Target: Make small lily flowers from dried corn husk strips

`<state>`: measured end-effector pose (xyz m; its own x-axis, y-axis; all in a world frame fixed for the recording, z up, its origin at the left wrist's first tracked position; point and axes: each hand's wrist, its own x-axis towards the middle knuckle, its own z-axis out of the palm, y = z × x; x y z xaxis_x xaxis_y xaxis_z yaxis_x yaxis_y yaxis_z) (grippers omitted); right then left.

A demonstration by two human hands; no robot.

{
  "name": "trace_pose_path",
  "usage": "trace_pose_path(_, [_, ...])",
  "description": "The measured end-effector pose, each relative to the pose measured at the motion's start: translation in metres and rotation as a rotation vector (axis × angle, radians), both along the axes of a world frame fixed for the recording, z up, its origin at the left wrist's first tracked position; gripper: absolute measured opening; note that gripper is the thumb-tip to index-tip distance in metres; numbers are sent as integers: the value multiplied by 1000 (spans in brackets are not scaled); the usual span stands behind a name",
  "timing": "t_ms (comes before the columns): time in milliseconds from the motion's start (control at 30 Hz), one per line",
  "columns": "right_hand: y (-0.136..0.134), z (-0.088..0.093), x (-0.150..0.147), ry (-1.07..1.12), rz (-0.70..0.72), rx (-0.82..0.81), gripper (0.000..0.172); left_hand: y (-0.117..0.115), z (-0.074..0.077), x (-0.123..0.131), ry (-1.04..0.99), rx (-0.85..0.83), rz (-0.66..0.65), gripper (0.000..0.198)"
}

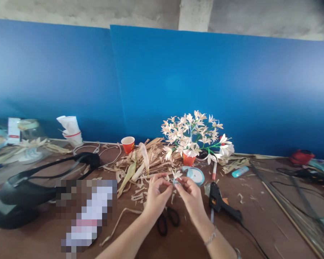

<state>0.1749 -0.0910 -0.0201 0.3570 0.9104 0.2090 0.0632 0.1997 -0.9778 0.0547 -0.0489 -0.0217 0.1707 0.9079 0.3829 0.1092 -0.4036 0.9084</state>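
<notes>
In the lower middle of the head view, my left hand (160, 192) and my right hand (189, 191) meet, fingertips pinched together. Between them is a small cream husk flower (176, 174), petals up, held at its base. Something pale blue shows at the right thumb; the fingers hide most of it. Black scissors (162, 225) lie under my wrists, blades mostly covered. Just beyond my right hand rests a light-blue-rimmed roll of tape (201, 175). A black glue gun (218, 201) lies to the right of that hand.
Behind my hands, many white flowers (189, 135) stand in a red paper cup (188, 159). Dried husks (151, 158) are heaped beside another red cup (128, 145). A black strapped object (18, 201) sits left; glass strips (288, 205) lie right. A blue panel (178, 79) closes the back.
</notes>
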Motion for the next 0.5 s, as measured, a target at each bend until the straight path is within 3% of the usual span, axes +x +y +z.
trace_pose_path(167, [-3, 4, 1, -126, -24, -35, 24, 0, 1, 0, 10, -5, 1, 6])
trace_pose_path(500, [0, 4, -1, -10, -11, -3, 25, 0, 0, 1, 24, 17, -11, 7])
